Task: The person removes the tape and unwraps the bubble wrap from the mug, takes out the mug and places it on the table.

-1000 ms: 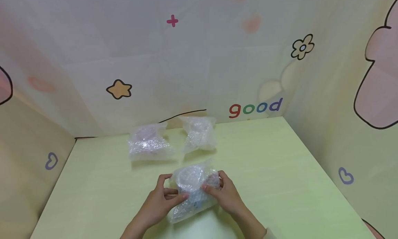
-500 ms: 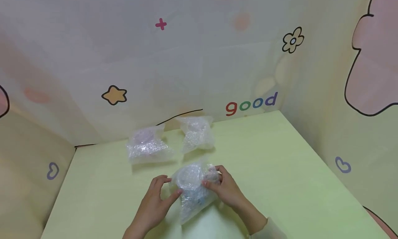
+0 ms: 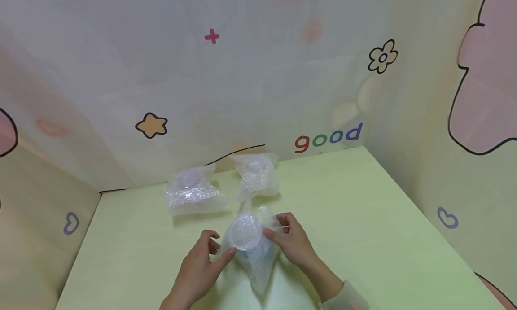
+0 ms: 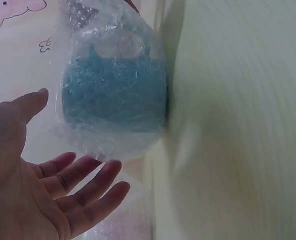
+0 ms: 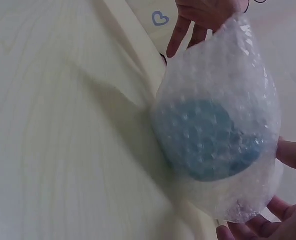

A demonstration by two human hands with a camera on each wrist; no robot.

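Note:
A blue mug (image 4: 115,95) shows through its bubble wrap (image 5: 208,65), its handle on one side. In the head view the wrapped mug (image 3: 246,233) stands on the table between both hands, its round opening facing up. My right hand (image 3: 294,240) pinches the wrap on the right side, thumb in front and fingers behind. On the other side my left hand (image 3: 202,260) is spread, with its thumb tip at the wrap and the other fingers loosely bent. In the left wrist view that hand's fingers lie beside the wrap without gripping it.
Two more bubble-wrapped items stand at the back of the table (image 3: 343,220): a pinkish one (image 3: 194,193) at left and a whitish one (image 3: 258,177) right of it. A printed cloth wall (image 3: 258,85) borders the back and sides.
The wrapped mug has turned between the hands, and its loose lower corner has swung to the right. The left fingers have loosened from the wrap, while the right hand keeps its hold.

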